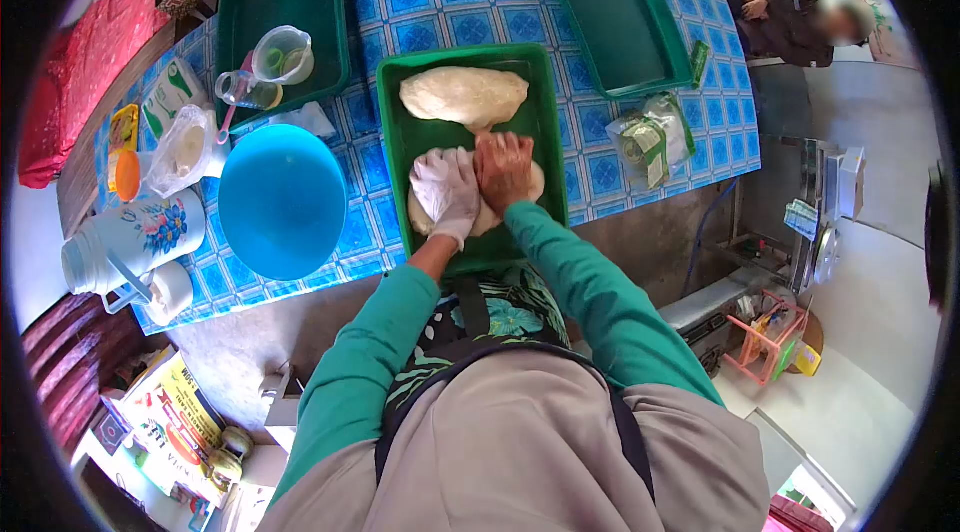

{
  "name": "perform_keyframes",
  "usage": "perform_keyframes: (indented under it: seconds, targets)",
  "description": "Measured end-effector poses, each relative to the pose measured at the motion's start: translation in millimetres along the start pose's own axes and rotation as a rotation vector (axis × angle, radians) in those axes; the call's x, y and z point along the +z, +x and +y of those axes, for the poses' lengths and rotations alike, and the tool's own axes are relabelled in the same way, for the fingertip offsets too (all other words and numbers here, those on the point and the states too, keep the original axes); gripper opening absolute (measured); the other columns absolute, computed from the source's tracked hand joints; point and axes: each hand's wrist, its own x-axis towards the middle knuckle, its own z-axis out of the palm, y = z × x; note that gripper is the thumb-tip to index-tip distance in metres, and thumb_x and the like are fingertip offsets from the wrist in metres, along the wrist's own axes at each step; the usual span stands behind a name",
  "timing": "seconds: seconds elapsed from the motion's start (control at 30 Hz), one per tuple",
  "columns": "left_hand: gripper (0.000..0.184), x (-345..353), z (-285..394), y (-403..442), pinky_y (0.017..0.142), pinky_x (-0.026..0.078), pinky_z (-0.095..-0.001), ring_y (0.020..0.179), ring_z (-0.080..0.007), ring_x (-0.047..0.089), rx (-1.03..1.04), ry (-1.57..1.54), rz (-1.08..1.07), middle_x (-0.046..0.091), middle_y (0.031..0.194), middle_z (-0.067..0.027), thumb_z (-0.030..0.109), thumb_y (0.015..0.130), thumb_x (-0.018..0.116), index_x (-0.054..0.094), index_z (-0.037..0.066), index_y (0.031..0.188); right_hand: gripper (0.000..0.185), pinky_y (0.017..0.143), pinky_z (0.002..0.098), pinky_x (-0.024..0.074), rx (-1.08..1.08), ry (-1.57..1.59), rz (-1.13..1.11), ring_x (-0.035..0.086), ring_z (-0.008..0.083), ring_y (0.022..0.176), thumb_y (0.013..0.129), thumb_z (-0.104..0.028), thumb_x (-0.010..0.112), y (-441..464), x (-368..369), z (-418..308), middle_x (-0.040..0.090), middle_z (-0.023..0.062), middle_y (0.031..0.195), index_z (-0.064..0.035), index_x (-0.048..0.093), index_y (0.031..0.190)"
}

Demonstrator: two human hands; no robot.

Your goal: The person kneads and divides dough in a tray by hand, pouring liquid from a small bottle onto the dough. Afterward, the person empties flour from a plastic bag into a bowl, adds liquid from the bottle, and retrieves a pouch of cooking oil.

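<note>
A green tray [557, 147] stands at the table's front edge with two lumps of pale dough in it. My left hand [446, 190], in a thin white glove, presses on the near lump of dough [538, 184] with its fingers curled into it. Beside it, almost touching, my right hand [505, 170] is bare and grips the same lump from the right. Both hands cover most of this lump. The far lump of dough [465, 95] is long and smooth, and lies across the tray just beyond my fingers.
Left of the tray are a blue bowl [283, 202], a flowered thermos [150, 237] and a second green tray [232, 2] with plastic cups. On the right lie another green tray [620, 22] and a plastic packet [655, 142]. A person [795, 22] sits at the far right.
</note>
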Motion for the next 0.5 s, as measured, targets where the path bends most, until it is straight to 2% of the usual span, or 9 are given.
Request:
perform_keyframes:
  seconds: [0.2, 0.23, 0.3, 0.33, 0.37, 0.4, 0.43, 0.47, 0.5]
  targets:
    - [0.031, 3.8, 5.1, 33.3, 0.078, 0.041, -0.0471, 0.090, -0.0321, 0.054, -0.012, 0.072, 0.097, 0.059, 0.089, -0.0132, 0.032, 0.096, 0.045, 0.060, 0.009, 0.082, 0.019, 0.076, 0.0486, 0.0431, 0.165, 0.138, 0.157, 0.061, 0.0317, 0.080, 0.087, -0.025, 0.058, 36.7, 18.2, 10.4, 0.063, 0.0138, 0.080, -0.0082, 0.062, 0.095]
    - [0.030, 0.4, -0.5, 34.3, 0.081, 0.043, -0.0457, 0.092, -0.0331, 0.056, 0.011, 0.007, -0.054, 0.061, 0.093, -0.0128, 0.031, 0.096, 0.045, 0.062, 0.008, 0.087, 0.019, 0.076, 0.0486, 0.0431, 0.149, 0.139, 0.172, 0.061, 0.0317, 0.080, 0.087, -0.025, 0.058, 37.8, 17.2, 11.1, 0.063, 0.0138, 0.080, -0.0082, 0.062, 0.095]
    - [0.030, -6.7, -19.3, 33.3, 0.085, 0.044, -0.0444, 0.094, -0.0340, 0.057, 0.029, -0.059, -0.204, 0.063, 0.098, -0.0124, 0.030, 0.096, 0.044, 0.064, 0.008, 0.093, 0.017, 0.078, 0.0519, 0.0481, 0.413, 0.550, -0.211, 0.065, 0.0345, 0.082, 0.087, -0.022, 0.059, 31.6, -5.6, 5.4, 0.067, 0.0147, 0.083, -0.0076, 0.062, 0.096]
    - [0.034, -11.5, -36.1, 31.0, 0.090, 0.044, -0.0436, 0.101, -0.0348, 0.057, -0.139, -0.581, -0.228, 0.064, 0.105, -0.0142, 0.032, 0.097, 0.044, 0.065, 0.006, 0.100, 0.025, 0.084, 0.0547, 0.0453, 0.463, 0.561, -0.366, 0.063, 0.0344, 0.099, 0.087, -0.029, 0.060, 23.8, -25.8, 8.7, 0.067, 0.0169, 0.099, -0.0094, 0.062, 0.103]
    - [0.038, -14.6, -47.6, 26.0, 0.095, 0.044, -0.0427, 0.107, -0.0355, 0.058, -0.312, -1.102, -0.246, 0.064, 0.113, -0.0159, 0.033, 0.098, 0.043, 0.065, 0.004, 0.108, 0.025, 0.084, 0.0547, 0.0453, 0.472, 0.563, -0.368, 0.063, 0.0344, 0.099, 0.087, -0.029, 0.060, 13.6, -38.3, -9.9, 0.067, 0.0169, 0.099, -0.0094, 0.062, 0.103]
    - [0.044, -37.3, -43.5, 22.1, 0.104, 0.039, -0.0402, 0.120, -0.0337, 0.053, -0.316, -0.930, -0.146, 0.059, 0.126, -0.0195, 0.033, 0.100, 0.041, 0.059, 0.000, 0.124, 0.028, 0.087, 0.0555, 0.0430, 0.333, 0.260, -0.332, 0.060, 0.0350, 0.103, 0.085, -0.031, 0.060, 5.3, -45.3, -35.2, 0.064, 0.0172, 0.104, -0.0103, 0.063, 0.103]
    - [0.047, -34.8, -53.1, 13.9, 0.106, 0.038, -0.0400, 0.122, -0.0335, 0.052, -0.024, -0.816, -0.104, 0.055, 0.130, -0.0219, 0.033, 0.103, 0.037, 0.054, -0.003, 0.130, 0.030, 0.091, 0.0563, 0.0407, 0.185, -0.047, -0.290, 0.057, 0.0357, 0.108, 0.082, -0.032, 0.060, 2.8, -46.2, -51.9, 0.062, 0.0174, 0.109, -0.0112, 0.063, 0.104]
    - [0.048, -34.8, -53.7, 5.9, 0.106, 0.038, -0.0394, 0.124, -0.0336, 0.051, -0.097, -0.849, -0.145, 0.054, 0.132, -0.0215, 0.033, 0.103, 0.037, 0.052, -0.002, 0.132, 0.030, 0.091, 0.0563, 0.0407, 0.188, -0.057, -0.294, 0.057, 0.0357, 0.108, 0.082, -0.032, 0.060, -1.0, -40.2, -59.4, 0.062, 0.0174, 0.109, -0.0112, 0.063, 0.104]
    - [0.048, -36.4, -50.2, 0.9, 0.107, 0.037, -0.0388, 0.125, -0.0337, 0.050, -0.173, -0.881, -0.183, 0.052, 0.134, -0.0212, 0.034, 0.104, 0.036, 0.050, -0.001, 0.134, 0.036, 0.089, 0.0553, 0.0392, -0.044, -0.105, -0.078, 0.054, 0.0354, 0.107, 0.079, -0.032, 0.060, -4.1, -29.9, -63.1, 0.060, 0.0163, 0.107, -0.0098, 0.061, 0.107]
